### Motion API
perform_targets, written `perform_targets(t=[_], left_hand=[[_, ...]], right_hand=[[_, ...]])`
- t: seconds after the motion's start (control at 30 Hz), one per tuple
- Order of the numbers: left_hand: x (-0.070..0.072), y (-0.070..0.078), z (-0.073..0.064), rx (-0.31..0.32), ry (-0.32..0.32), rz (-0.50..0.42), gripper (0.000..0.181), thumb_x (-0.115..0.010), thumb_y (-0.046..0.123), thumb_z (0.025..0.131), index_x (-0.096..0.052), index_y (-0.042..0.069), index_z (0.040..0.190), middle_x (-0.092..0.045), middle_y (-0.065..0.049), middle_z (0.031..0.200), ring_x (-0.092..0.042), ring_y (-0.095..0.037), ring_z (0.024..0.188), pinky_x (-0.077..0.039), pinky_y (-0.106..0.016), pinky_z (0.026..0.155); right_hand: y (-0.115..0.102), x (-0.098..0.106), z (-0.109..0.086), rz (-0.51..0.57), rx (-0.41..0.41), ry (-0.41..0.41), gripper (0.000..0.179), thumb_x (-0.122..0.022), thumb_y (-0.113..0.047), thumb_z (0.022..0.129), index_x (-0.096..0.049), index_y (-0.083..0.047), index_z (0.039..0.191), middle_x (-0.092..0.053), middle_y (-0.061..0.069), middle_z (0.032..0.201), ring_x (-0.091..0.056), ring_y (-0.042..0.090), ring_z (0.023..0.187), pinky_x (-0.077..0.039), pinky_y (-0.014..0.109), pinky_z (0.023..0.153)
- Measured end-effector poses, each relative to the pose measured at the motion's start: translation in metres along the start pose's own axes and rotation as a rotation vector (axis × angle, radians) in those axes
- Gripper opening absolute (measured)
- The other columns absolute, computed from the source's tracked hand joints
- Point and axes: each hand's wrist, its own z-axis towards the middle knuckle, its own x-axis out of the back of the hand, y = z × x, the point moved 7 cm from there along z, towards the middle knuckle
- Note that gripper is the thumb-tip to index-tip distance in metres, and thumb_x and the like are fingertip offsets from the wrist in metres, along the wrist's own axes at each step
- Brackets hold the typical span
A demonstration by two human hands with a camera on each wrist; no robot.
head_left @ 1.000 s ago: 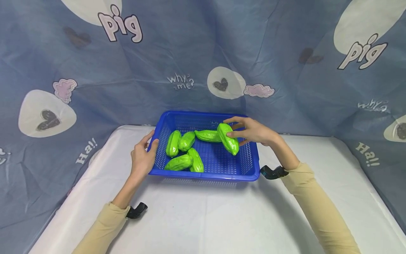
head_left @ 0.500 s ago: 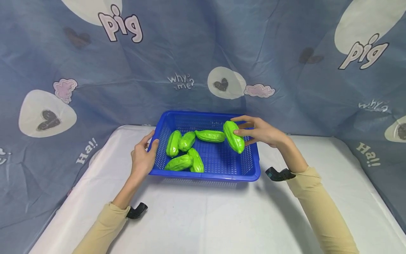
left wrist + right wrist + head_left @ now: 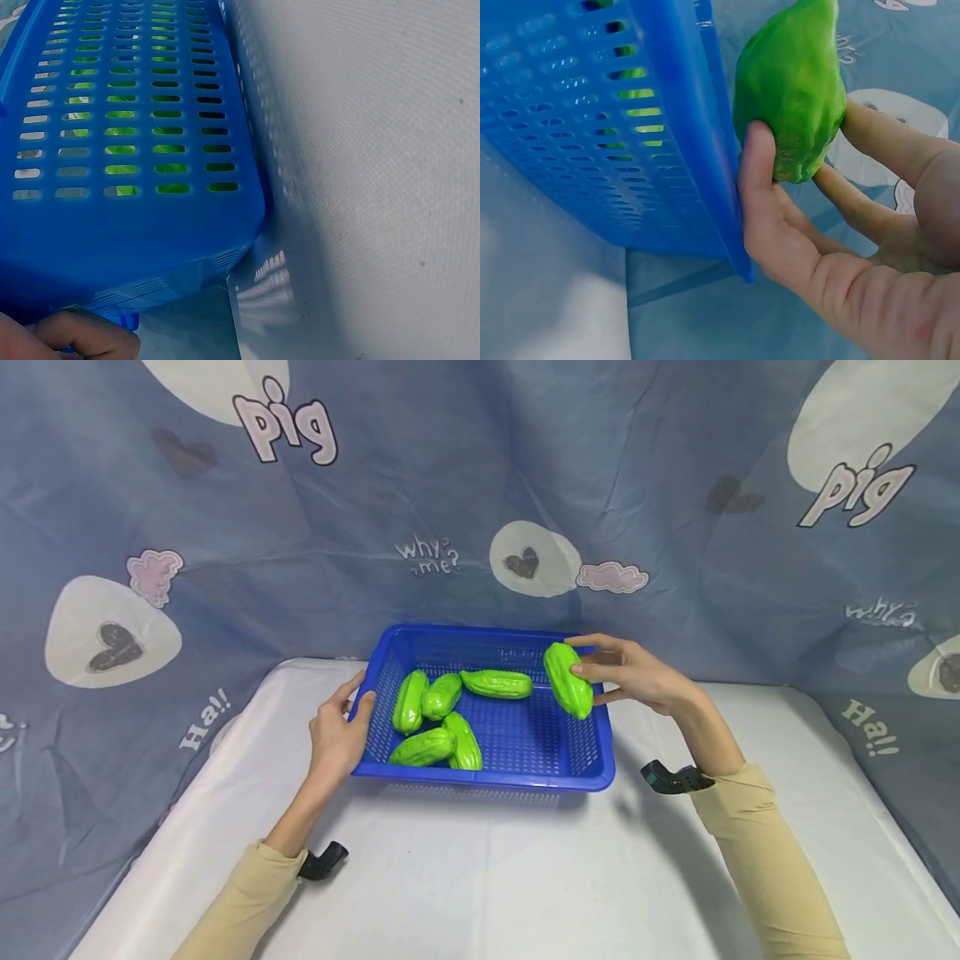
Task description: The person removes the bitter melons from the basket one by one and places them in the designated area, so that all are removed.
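Observation:
My right hand (image 3: 637, 677) pinches a bright green, ridged bitter melon (image 3: 567, 681) between thumb and fingers, over the right end of a blue plastic basket (image 3: 480, 779). In the right wrist view that bitter melon (image 3: 791, 90) appears just beyond the basket's rim, with the thumb on its near side and fingers on its far side. At the other end, my left hand (image 3: 337, 739) grips the basket's left rim. Several more bitter melons lie in the basket: one (image 3: 497, 684) along the back, the others grouped at the left, such as this one (image 3: 409, 702).
The basket stands at the back of a table covered with white cloth (image 3: 525, 877). Right behind it hangs a blue printed curtain (image 3: 465, 468). Black wrist mounts (image 3: 675, 777) stick out from both sleeves.
My right hand has moved to the right with the bitter melon, away from the one at the back, which now shows whole. The left hand and basket have stayed put.

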Motion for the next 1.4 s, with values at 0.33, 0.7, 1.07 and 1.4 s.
perform_targets(t=[0.33, 0.7, 1.07, 1.4], left_hand=[[-0.001, -0.001, 0.0, 0.002, 0.001, -0.012, 0.048, -0.056, 0.031, 0.112, -0.056, 0.016, 0.158, -0.052, -0.008, 0.093, -0.033, -0.005, 0.052, -0.03, -0.024, 0.048], [0.0, 0.0, 0.0, -0.006, 0.005, -0.01, 0.048, -0.057, 0.03, 0.112, -0.057, 0.015, 0.158, -0.053, -0.008, 0.091, -0.034, -0.006, 0.052, -0.031, -0.025, 0.047], [0.0, 0.0, 0.0, -0.001, 0.007, -0.007, 0.048, -0.057, 0.03, 0.112, -0.057, 0.016, 0.157, -0.053, -0.008, 0.092, -0.034, -0.006, 0.053, -0.031, -0.025, 0.049], [0.001, 0.001, -0.001, 0.004, 0.013, -0.008, 0.048, -0.058, 0.03, 0.112, -0.057, 0.015, 0.157, -0.054, -0.009, 0.092, -0.037, -0.008, 0.056, -0.033, -0.025, 0.051]], right_hand=[[0.009, 0.006, -0.003, 0.044, -0.011, 0.026, 0.063, -0.066, -0.028, 0.109, -0.04, -0.018, 0.166, -0.055, 0.016, 0.154, -0.068, 0.012, 0.12, -0.062, 0.05, 0.102], [0.017, 0.016, -0.005, 0.109, 0.018, 0.036, 0.063, -0.064, -0.024, 0.11, -0.038, -0.016, 0.166, -0.07, -0.006, 0.131, -0.072, 0.01, 0.114, -0.064, 0.043, 0.095], [0.028, 0.027, -0.012, 0.173, 0.014, 0.052, 0.062, -0.06, -0.021, 0.112, -0.035, -0.014, 0.167, -0.073, -0.009, 0.123, -0.074, 0.012, 0.11, -0.065, 0.039, 0.093], [0.041, 0.039, -0.013, 0.221, -0.004, 0.057, 0.063, -0.058, -0.023, 0.113, -0.031, -0.013, 0.169, -0.074, -0.007, 0.12, -0.076, 0.011, 0.107, -0.065, 0.038, 0.093]])
